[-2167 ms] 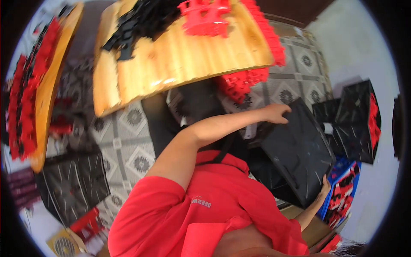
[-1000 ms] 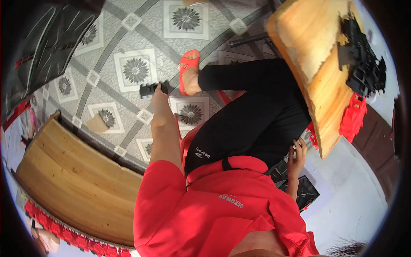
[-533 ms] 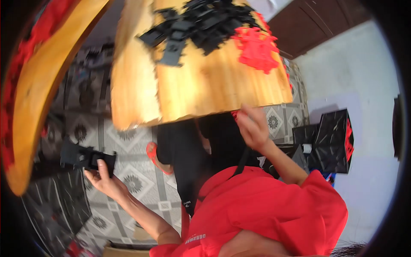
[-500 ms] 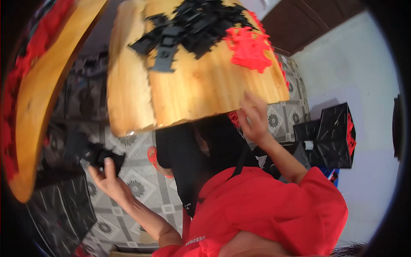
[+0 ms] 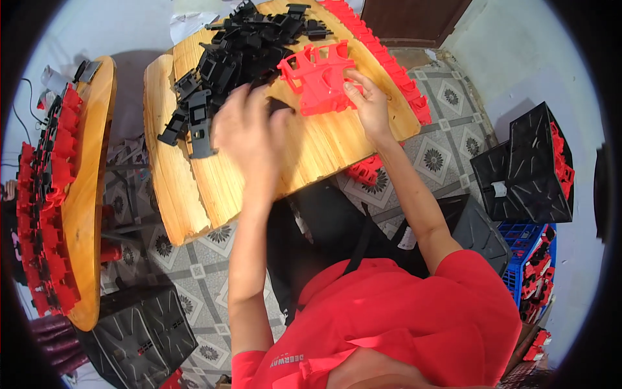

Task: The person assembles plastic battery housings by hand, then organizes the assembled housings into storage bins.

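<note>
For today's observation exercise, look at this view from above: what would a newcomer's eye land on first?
Most striking is the red plastic frame on the round wooden table, with the right hand gripping its edge. Just left of it lies a heap of black plastic parts, and the blurred left hand hovers by that heap. Along the far left, a row of red parts lines a second wooden board.

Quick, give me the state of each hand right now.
Left hand: blurred, over the wooden table beside the black parts pile; grip cannot be told.
Right hand: closed on the red plastic frame.
</note>
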The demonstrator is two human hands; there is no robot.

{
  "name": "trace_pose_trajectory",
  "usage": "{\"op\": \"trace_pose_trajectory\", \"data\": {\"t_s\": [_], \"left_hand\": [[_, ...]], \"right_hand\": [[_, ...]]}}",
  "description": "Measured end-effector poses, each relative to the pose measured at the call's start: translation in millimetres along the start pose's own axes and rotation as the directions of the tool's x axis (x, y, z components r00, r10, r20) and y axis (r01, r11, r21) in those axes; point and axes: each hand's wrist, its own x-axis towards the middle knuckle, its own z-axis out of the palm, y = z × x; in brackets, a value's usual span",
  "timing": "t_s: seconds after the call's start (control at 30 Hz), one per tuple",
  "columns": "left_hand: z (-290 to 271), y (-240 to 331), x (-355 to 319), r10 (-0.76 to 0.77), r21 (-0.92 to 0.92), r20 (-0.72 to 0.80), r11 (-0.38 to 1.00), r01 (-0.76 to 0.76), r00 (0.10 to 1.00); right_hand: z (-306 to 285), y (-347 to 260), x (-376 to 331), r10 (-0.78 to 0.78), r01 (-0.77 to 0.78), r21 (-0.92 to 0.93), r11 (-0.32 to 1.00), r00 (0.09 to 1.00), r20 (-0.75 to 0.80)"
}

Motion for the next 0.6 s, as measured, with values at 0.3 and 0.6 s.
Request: {"op": "trace_pose_trajectory", "data": {"t_s": [0.3,0.6], "left_hand": [[45,52,-8,0.085,-0.167,0.289,0.985,-0.037,0.953],[-88,41,-71,-0.576,-0.748,0.632,-0.275,0.605,0.519]], "right_hand": [[-38,-39,-21,-0.195,0.196,-0.012,0.98,0.963,-0.188],[26,-83,-90,-0.488,0.783,0.013,0.622,0.375,0.788]]}}
